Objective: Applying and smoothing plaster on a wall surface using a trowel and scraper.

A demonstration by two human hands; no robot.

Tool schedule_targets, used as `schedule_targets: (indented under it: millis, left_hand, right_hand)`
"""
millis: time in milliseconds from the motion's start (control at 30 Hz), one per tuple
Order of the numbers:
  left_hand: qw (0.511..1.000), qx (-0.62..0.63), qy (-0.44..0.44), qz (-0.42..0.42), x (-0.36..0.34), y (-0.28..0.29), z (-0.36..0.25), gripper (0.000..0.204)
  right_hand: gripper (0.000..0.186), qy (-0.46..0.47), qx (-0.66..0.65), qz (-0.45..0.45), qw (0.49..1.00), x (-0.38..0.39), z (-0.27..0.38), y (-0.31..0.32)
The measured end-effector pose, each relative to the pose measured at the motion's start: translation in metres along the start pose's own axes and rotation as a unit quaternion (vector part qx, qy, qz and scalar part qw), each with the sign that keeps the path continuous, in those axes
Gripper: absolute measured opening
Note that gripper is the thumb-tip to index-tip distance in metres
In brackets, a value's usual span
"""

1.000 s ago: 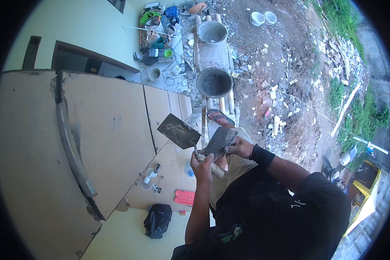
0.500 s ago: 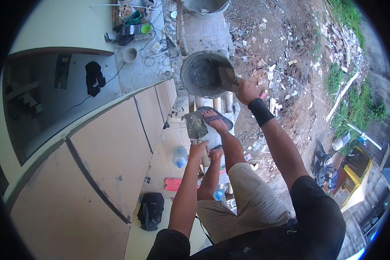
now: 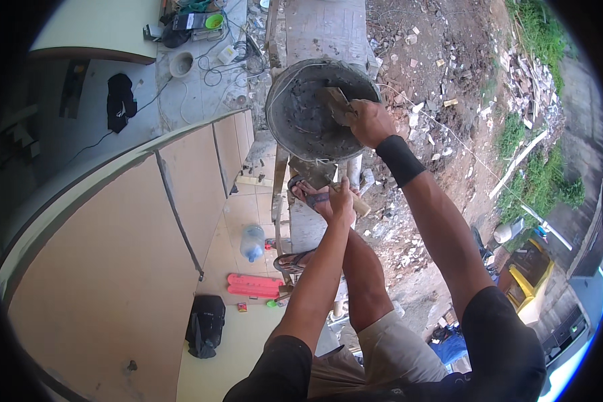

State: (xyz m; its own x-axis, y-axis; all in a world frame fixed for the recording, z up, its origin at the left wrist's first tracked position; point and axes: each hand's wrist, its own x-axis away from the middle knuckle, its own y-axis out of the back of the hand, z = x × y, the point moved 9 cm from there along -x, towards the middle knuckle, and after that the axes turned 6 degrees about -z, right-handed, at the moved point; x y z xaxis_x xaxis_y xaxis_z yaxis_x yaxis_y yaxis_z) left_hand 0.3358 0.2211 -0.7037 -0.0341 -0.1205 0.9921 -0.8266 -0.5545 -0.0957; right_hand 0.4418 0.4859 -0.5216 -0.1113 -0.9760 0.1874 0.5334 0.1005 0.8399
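Observation:
My right hand (image 3: 372,124), with a black band on the wrist, is closed on a mortar-smeared trowel (image 3: 338,102). Its flat blade is inside the round bucket (image 3: 275,130), over the wet grey mortar (image 3: 308,110). My left hand (image 3: 342,202) grips a second trowel by its wooden handle (image 3: 360,205), just below the bucket's near rim. That trowel's blade is seen nearly edge-on and partly blends with the planks behind it. My sandalled feet (image 3: 318,201) stand on narrow boards close to the bucket.
The bucket rests on a raised plank (image 3: 321,33). Left is a tiled wall (image 3: 127,254); below lie a water bottle (image 3: 252,242), a red case (image 3: 254,285) and a black backpack (image 3: 206,325). Rubble-strewn ground (image 3: 442,134) drops away to the right. A small pail (image 3: 181,64) stands at far left.
My right hand has brought its trowel leftward from the bucket's rim to inside it. My left hand has risen toward the bucket, its trowel turning from face-up to edge-on. My view has moved nearer the bucket.

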Motion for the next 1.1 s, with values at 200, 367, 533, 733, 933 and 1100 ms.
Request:
schedule_targets:
  millis: [200,367,533,733,933,1100]
  left_hand:
    - [0.995,0.09,-0.038,-0.02,-0.047,-0.033,0.027,0.053]
    - [0.995,0.082,-0.043,-0.027,-0.091,-0.03,0.042,0.051]
    - [0.999,0.012,-0.011,-0.046,-0.083,-0.03,0.032,0.045]
    - [0.994,-0.053,-0.094,0.005,0.005,0.025,-0.029,0.036]
    - [0.856,-0.269,-0.433,-0.079,0.263,0.137,-0.124,0.037]
    - [0.938,0.018,-0.336,-0.087,0.513,0.16,-0.173,0.015]
  right_hand:
    - [0.014,0.016,0.055,0.011,0.998,-0.005,-0.017,-0.018]
    - [0.014,0.054,0.09,0.026,0.994,-0.019,-0.014,-0.054]
    - [0.028,0.031,0.161,0.104,0.981,-0.04,-0.056,-0.119]
    - [0.034,0.021,0.12,0.046,0.992,-0.053,-0.065,-0.155]
    - [0.017,0.016,-0.037,0.014,0.999,-0.028,0.03,-0.051]
    - [0.016,0.061,-0.279,0.086,0.954,0.062,0.212,0.041]
